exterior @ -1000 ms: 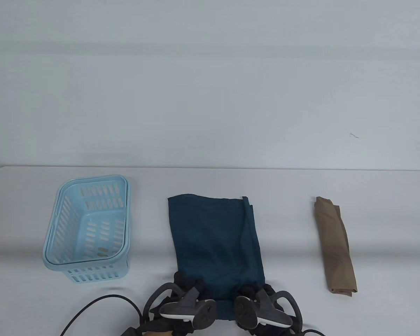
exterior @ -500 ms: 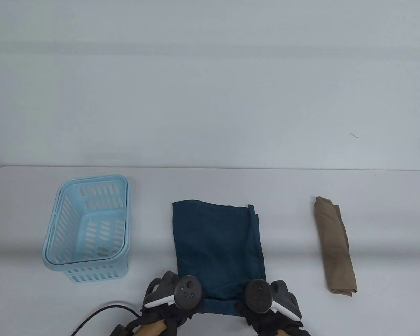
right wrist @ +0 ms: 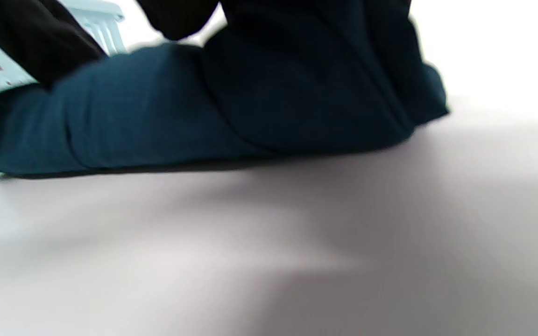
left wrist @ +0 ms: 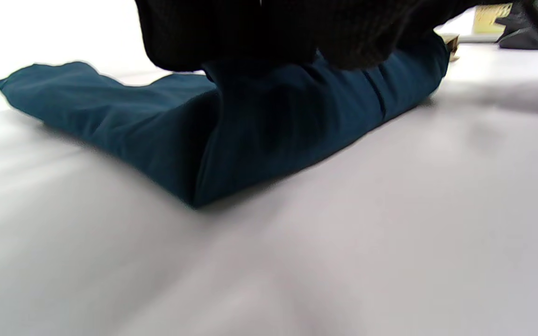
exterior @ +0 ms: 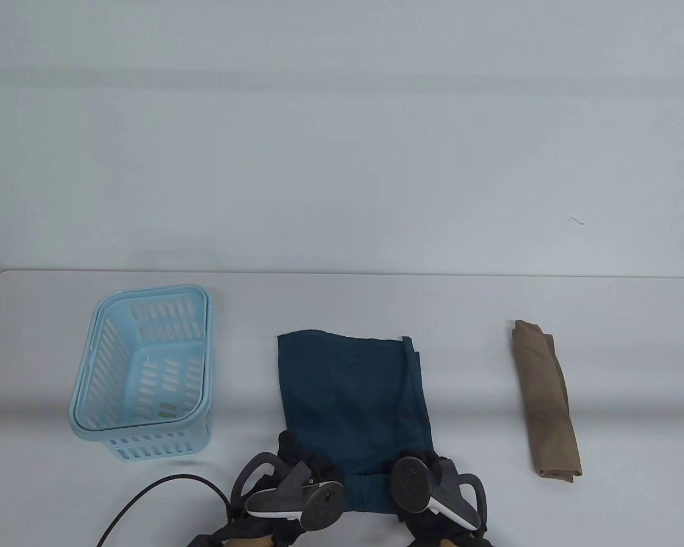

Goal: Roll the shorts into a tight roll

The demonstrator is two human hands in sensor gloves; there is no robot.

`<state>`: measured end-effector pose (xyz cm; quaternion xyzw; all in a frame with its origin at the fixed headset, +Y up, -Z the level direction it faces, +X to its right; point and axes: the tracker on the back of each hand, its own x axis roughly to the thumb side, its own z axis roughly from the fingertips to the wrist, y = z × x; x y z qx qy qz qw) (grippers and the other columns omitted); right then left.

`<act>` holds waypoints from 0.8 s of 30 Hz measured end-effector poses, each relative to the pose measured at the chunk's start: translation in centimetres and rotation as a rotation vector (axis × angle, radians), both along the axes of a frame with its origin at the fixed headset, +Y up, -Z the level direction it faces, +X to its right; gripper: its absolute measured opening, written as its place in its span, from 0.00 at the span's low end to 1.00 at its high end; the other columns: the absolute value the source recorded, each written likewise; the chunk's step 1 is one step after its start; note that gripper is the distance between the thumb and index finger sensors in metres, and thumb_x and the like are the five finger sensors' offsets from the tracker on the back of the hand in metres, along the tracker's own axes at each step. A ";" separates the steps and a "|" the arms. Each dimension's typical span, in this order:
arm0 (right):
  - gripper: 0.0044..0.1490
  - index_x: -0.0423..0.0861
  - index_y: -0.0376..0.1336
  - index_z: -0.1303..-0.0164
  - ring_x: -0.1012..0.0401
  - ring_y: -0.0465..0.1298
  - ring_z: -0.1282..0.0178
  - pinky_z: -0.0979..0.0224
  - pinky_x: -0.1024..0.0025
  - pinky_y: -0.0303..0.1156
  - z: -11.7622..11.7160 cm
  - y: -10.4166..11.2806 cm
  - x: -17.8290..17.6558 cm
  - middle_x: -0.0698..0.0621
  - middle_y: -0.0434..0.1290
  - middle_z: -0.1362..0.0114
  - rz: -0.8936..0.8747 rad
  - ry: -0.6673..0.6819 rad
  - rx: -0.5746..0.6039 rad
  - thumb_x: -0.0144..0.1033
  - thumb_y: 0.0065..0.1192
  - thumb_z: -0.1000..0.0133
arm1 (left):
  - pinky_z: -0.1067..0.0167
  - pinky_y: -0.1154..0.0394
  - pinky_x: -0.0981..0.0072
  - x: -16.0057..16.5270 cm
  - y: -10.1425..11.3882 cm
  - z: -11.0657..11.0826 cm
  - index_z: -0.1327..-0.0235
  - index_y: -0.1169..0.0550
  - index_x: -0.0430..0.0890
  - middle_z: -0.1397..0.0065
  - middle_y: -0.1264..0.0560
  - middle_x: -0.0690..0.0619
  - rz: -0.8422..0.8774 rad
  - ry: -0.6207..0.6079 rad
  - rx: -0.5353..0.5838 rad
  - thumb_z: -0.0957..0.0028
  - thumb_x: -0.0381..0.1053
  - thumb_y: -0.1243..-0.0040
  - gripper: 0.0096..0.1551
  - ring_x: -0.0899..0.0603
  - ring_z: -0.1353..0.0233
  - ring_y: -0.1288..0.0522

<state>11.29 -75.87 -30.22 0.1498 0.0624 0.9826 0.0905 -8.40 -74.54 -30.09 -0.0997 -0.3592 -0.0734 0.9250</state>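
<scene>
While your left hand [exterior: 296, 484] and right hand [exterior: 427, 484] curl their fingers [left wrist: 231, 32] over the near hem of the blue shorts [exterior: 353, 393] lying mid-desk, you seem to be starting the roll, so tuck tightly and turn evenly away.

Left: the blue basket [exterior: 142, 370] blocks my reach there.
Right: the folded tan cloth [exterior: 546, 399] lies in my way.
Ahead: bare worktop [exterior: 342, 296] past the shorts [exterior: 353, 399], free passage.

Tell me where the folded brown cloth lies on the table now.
In the table view, the brown cloth lies on the right side of the table, apart from the blue shorts.
</scene>
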 end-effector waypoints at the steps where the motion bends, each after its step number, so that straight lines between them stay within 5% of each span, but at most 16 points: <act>1: 0.39 0.43 0.50 0.23 0.40 0.48 0.21 0.23 0.36 0.40 0.1 0.1 0.1 0.39 0.47 0.19 0.002 0.029 0.008 0.45 0.50 0.43 | 0.35 0.56 0.16 0.0 -0.2 -0.1 0.23 0.33 0.41 0.20 0.35 0.36 -0.001 0.006 -0.007 0.44 0.53 0.44 0.36 0.29 0.23 0.35; 8: 0.46 0.43 0.46 0.20 0.39 0.44 0.20 0.23 0.34 0.37 -0.1 -1.6 0.1 0.38 0.43 0.17 0.174 0.085 -0.112 0.48 0.55 0.46 | 0.35 0.57 0.16 0.7 -2.3 -0.4 0.20 0.45 0.34 0.19 0.43 0.30 -0.089 0.032 -0.060 0.44 0.55 0.45 0.46 0.26 0.22 0.40; 11: 0.44 0.44 0.48 0.22 0.41 0.49 0.21 0.23 0.36 0.41 -0.3 -1.8 -0.1 0.40 0.48 0.18 0.185 0.078 -0.044 0.45 0.57 0.46 | 0.36 0.58 0.16 0.8 -3.1 -0.5 0.21 0.50 0.31 0.21 0.46 0.29 -0.097 0.032 -0.066 0.43 0.49 0.46 0.46 0.27 0.24 0.40; 17: 0.38 0.43 0.55 0.24 0.42 0.56 0.22 0.24 0.36 0.46 -0.6 -1.2 0.4 0.42 0.56 0.20 0.078 0.074 -0.067 0.44 0.53 0.44 | 0.37 0.55 0.15 -0.2 -2.0 -1.1 0.21 0.43 0.31 0.22 0.37 0.30 0.028 0.049 -0.124 0.43 0.47 0.47 0.41 0.29 0.25 0.32; 24: 0.35 0.41 0.64 0.30 0.42 0.64 0.29 0.26 0.36 0.50 -1.4 -1.1 1.8 0.41 0.66 0.27 -0.181 0.014 -0.256 0.45 0.44 0.43 | 0.35 0.52 0.18 -1.7 -0.7 -1.9 0.24 0.33 0.34 0.28 0.24 0.36 0.217 0.118 -0.249 0.43 0.43 0.53 0.33 0.35 0.33 0.20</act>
